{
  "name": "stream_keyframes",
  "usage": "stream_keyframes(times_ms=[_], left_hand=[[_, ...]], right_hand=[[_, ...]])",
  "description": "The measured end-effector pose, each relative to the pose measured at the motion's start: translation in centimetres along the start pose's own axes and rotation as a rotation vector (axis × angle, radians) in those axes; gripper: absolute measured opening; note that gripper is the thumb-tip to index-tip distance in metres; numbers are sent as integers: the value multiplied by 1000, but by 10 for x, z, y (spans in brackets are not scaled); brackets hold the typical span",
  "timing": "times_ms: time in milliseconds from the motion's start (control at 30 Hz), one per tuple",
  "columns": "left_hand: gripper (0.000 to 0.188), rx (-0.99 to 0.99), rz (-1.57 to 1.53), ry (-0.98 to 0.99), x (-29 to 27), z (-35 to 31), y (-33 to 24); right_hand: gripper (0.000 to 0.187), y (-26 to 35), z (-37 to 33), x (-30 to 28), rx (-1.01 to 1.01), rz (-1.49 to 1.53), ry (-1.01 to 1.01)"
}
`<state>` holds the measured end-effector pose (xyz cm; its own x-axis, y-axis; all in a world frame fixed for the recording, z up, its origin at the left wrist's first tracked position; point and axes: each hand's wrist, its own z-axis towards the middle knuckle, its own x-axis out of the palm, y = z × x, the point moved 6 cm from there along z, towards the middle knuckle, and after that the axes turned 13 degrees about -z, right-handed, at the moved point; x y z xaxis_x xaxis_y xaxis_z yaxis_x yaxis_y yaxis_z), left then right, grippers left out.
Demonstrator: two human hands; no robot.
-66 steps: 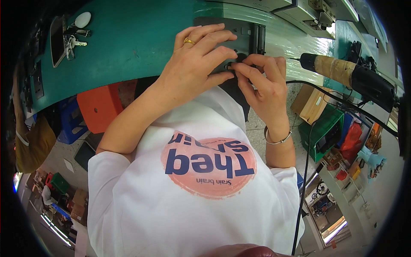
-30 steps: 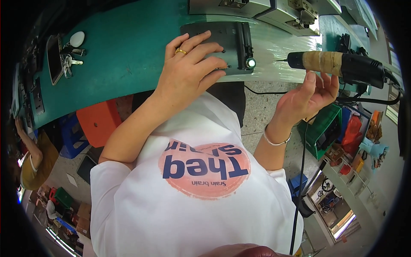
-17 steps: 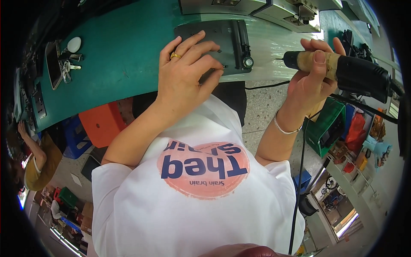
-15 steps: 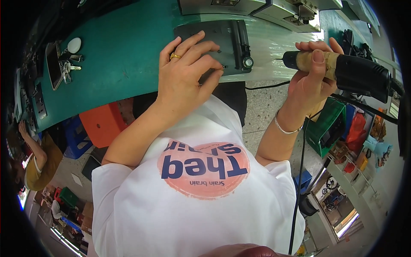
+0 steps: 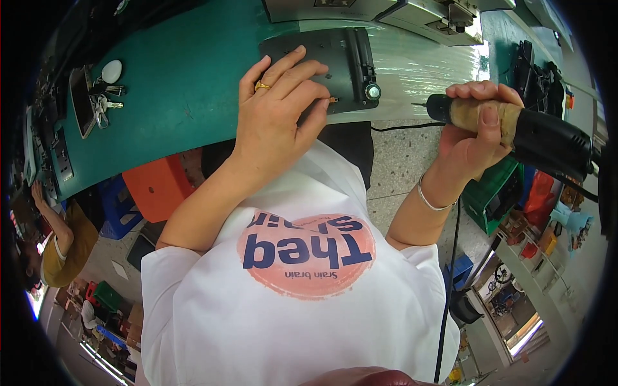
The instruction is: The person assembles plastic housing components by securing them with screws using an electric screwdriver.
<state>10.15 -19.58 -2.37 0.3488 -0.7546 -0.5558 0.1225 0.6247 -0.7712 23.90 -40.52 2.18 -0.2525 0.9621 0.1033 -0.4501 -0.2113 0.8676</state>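
Observation:
My right hand (image 5: pixel 473 132) is wrapped round a black electric screwdriver (image 5: pixel 553 138) with tan tape on its grip. Its thin bit points left, apart from the panel. On the bench lies a black plastic panel (image 5: pixel 344 58) with a raised strip and a round silver piece (image 5: pixel 373 92) at its right end. Over the panel's left part, my left hand (image 5: pixel 277 106) has thumb and forefinger pinched together, the other fingers resting across the surface. A tiny copper-coloured piece (image 5: pixel 333 100) shows at those fingertips; whether they grip it is unclear.
Keys (image 5: pixel 103 106), a dark phone-like slab (image 5: pixel 82 101) and a white oval item (image 5: pixel 111 71) lie on the green bench (image 5: pixel 174 83). Metal machines (image 5: pixel 428 19) stand behind. A black cable (image 5: pixel 454 257) hangs on the right. An orange stool (image 5: pixel 156 186) and another person (image 5: pixel 71 241) are at left.
The screwdriver and my right hand have shifted right and slightly down, away from the panel. My left thumb and forefinger have drawn a little left, baring the copper-coloured piece.

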Motion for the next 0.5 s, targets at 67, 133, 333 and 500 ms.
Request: stream_keyframes(times_ms=[67, 133, 333, 500], left_hand=[[3, 10, 10, -8, 0, 0, 0], [3, 19, 22, -12, 0, 1, -1], [3, -2, 84, 84, 2, 5, -3], [4, 16, 79, 84, -1, 0, -6]], right_hand=[[37, 6, -1, -3, -32, -21, 49], [38, 11, -2, 1, -99, -45, 99], [44, 28, 8, 16, -201, -101, 174], [47, 44, 22, 18, -84, -36, 145]])
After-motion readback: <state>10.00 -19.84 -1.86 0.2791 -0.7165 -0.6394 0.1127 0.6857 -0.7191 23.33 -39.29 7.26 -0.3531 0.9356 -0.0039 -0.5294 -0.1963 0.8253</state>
